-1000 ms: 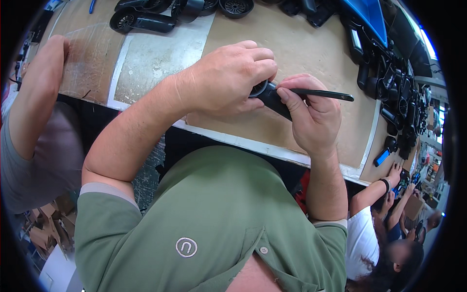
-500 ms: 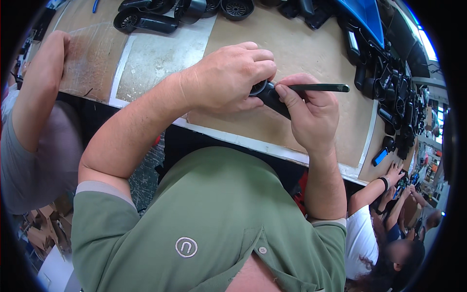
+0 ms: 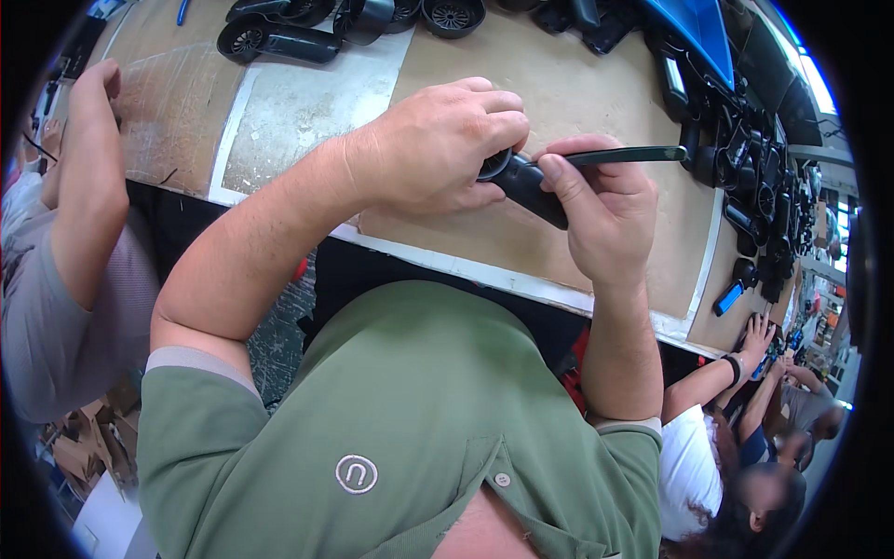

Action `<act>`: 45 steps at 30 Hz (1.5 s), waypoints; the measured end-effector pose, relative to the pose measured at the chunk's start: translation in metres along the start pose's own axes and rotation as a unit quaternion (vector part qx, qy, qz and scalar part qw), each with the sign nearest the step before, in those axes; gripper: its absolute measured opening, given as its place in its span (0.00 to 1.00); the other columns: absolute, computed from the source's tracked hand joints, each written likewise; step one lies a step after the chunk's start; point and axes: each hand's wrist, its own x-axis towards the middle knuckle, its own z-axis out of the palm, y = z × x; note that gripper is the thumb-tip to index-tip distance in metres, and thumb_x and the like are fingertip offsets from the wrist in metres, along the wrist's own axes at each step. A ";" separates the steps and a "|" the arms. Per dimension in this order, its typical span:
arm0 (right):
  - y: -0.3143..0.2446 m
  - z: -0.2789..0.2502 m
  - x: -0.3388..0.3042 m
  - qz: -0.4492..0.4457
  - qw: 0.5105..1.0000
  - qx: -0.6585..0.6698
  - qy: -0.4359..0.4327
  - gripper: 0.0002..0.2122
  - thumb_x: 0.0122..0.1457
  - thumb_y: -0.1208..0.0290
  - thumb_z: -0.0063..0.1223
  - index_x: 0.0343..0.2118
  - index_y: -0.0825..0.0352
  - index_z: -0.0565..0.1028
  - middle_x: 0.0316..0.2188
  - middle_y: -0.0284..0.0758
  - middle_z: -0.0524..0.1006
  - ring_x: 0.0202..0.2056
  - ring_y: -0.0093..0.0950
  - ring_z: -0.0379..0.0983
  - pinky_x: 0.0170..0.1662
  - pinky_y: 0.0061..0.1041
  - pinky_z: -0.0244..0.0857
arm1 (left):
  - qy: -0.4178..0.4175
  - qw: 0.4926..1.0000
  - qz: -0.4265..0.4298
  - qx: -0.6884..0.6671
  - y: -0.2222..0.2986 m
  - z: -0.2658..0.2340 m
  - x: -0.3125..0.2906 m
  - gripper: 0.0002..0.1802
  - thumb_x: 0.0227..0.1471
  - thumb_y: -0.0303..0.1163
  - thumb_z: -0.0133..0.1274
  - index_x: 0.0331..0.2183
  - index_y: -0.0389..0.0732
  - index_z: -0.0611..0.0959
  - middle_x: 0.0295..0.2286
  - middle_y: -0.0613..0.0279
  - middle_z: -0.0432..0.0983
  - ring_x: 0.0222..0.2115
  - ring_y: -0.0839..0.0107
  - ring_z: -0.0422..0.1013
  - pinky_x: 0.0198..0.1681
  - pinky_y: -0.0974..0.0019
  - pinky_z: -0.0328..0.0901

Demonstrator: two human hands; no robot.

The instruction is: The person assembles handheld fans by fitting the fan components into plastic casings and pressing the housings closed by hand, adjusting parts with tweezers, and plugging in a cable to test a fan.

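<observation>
Workbench first: a long brown table [image 3: 596, 84] with a pale worn patch toward its far left, and I see black plastic housings [image 3: 279, 37] lined along its far edge and more stacked down its right edge, too many and too overlapped to count. Another person's arm [image 3: 79, 186] rests on the left end, and more people sit past the near right corner.

Over the near edge, my left hand [image 3: 438, 149] is curled tightly over the round head of one black plastic part [image 3: 531, 191]. My right hand [image 3: 605, 214] pinches its handle end and, along with it, one thin dark rod [image 3: 624, 156] that points toward the right edge.

I judge the part light, stiff and smooth enough to slip; the handle is the sure place to hold. One blue pen-like tool [image 3: 728, 299] lies near the right edge.
</observation>
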 end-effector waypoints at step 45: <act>0.012 0.006 -0.009 -0.194 0.972 -0.131 -0.027 0.06 0.58 0.86 0.64 0.37 0.70 0.83 0.31 0.33 0.82 0.25 0.24 0.69 0.30 0.23 0.65 | 0.015 1.000 0.007 -0.019 -0.004 0.005 -0.003 0.24 0.40 0.31 0.75 0.41 0.43 0.83 0.41 0.63 0.78 0.42 0.60 0.73 0.50 0.58 0.71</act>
